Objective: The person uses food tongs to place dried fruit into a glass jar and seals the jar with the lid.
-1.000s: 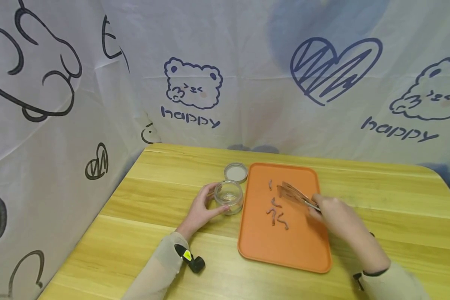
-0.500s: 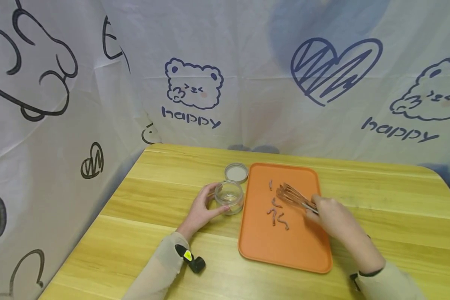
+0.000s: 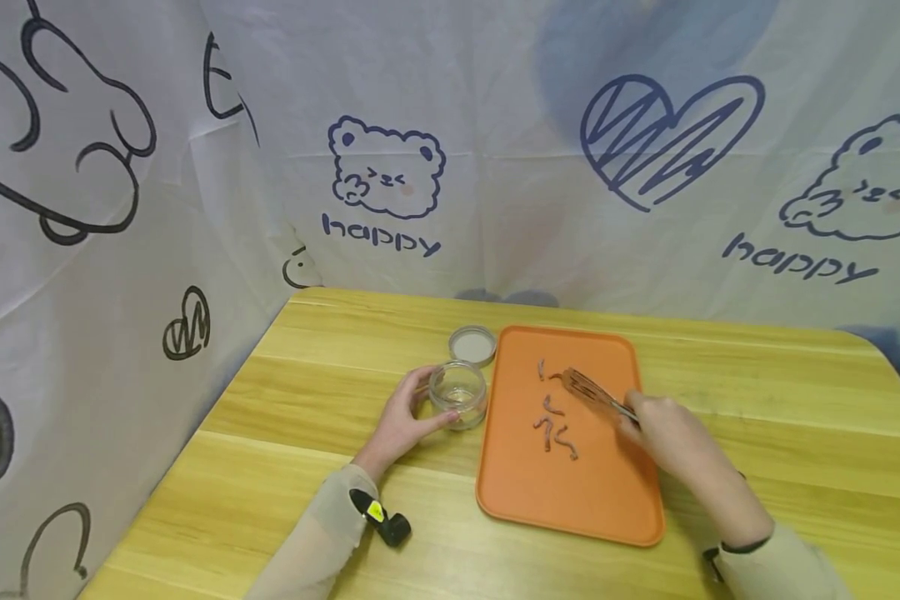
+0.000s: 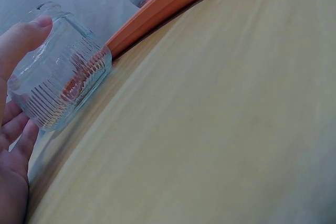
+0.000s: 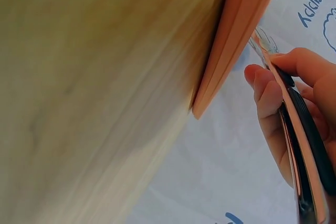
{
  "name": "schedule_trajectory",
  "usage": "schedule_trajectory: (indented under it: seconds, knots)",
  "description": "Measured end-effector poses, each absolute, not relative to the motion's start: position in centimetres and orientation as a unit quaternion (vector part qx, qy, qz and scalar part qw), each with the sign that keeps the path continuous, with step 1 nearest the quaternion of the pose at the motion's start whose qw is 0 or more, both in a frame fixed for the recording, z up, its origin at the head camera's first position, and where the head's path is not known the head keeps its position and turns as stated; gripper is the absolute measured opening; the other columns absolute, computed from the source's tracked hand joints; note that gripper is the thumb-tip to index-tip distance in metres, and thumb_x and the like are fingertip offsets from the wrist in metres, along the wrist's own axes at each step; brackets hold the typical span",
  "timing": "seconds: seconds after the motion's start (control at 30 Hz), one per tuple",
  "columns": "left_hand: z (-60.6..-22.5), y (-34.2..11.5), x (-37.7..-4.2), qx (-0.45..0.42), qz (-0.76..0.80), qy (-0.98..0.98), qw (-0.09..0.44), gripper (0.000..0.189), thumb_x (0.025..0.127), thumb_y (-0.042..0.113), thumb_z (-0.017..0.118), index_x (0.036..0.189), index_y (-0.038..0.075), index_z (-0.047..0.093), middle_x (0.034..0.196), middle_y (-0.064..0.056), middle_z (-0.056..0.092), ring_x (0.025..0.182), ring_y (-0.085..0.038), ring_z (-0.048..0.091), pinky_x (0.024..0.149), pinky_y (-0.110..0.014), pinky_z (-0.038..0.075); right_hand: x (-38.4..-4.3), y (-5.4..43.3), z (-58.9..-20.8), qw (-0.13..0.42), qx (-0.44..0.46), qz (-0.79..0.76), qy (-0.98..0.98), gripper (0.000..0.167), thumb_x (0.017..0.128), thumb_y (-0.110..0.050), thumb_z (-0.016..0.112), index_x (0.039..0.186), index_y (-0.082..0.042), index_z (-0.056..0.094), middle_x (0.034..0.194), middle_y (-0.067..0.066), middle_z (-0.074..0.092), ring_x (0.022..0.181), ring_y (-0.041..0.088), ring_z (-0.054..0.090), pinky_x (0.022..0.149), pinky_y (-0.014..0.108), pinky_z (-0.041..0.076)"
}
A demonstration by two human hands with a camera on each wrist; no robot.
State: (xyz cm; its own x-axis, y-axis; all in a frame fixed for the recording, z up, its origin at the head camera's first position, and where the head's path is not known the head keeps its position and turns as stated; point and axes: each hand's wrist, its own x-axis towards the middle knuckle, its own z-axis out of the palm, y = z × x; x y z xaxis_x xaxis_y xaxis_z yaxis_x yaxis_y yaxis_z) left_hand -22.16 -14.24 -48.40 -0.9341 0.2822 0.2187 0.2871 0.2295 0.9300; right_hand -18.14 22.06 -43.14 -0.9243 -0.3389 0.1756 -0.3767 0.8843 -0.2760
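Note:
My left hand (image 3: pixel 405 421) holds a ribbed clear glass jar (image 3: pixel 457 396), thumb on one side and fingers on the other. The jar stands uncovered beside the orange tray (image 3: pixel 570 508); its ribs show in the left wrist view. My right hand (image 3: pixel 667 429) grips metal tongs (image 3: pixel 596 393) with slotted ends and black handle grips, held over the tray. A thin brownish strip (image 3: pixel 556 376) is at the tongs' tips; whether it is pinched I cannot tell. Several short, wavy, brownish strips (image 3: pixel 547 429) lie on the tray to the left of the tongs.
A round lid (image 3: pixel 472 345) lies behind the jar, next to the tray's far left corner. The wooden table (image 3: pixel 307 375) backs onto a white printed cloth (image 3: pixel 510 192), with more cloth along its left side.
The tongs' slotted ends looked spread half a second ago and now look closer together, with a strip showing at their tips. My left hand and the jar have stayed in place.

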Motion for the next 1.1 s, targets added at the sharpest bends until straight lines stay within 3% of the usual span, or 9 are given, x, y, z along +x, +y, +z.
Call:
schedule_trajectory:
  seconds: [0.4, 0.67, 1.1]
  knots:
    - [-49.7, -14.4, -22.6, -0.175, -0.591, -0.787, 0.019, 0.07, 0.077, 0.018, 0.082, 0.136, 0.012, 0.046, 0.135, -0.005, 0.048, 0.125, -0.021, 0.045, 0.107, -0.032, 0.037, -18.0, 22.0, -42.9, 0.109, 0.206, 0.153, -0.96, 0.019, 0.087, -0.002, 0.064, 0.073, -0.006, 0.052, 0.056, -0.001, 0.045, 0.047, 0.01, 0.039, 0.039, 0.022, 0.034]
    - [-49.5, -14.3, -22.5, -0.172, -0.586, -0.792, 0.016, 0.07, 0.078, 0.02, 0.081, 0.137, 0.012, 0.045, 0.135, -0.005, 0.048, 0.126, -0.021, 0.045, 0.107, -0.033, 0.037, -18.0, 22.1, -42.5, 0.121, 0.215, 0.149, -0.957, 0.016, 0.086, -0.002, 0.065, 0.074, -0.004, 0.054, 0.056, -0.001, 0.046, 0.046, 0.009, 0.04, 0.037, 0.019, 0.035]
    - [-49.7, -14.4, -22.6, -0.173, -0.585, -0.792, 0.018, 0.07, 0.077, 0.02, 0.082, 0.137, 0.013, 0.046, 0.135, -0.005, 0.048, 0.125, -0.021, 0.045, 0.107, -0.033, 0.037, -18.0, 21.3, -41.0, 0.131, 0.212, 0.15, -0.957, 0.012, 0.088, -0.005, 0.065, 0.08, -0.004, 0.057, 0.061, 0.0, 0.052, 0.049, 0.011, 0.044, 0.039, 0.024, 0.038]
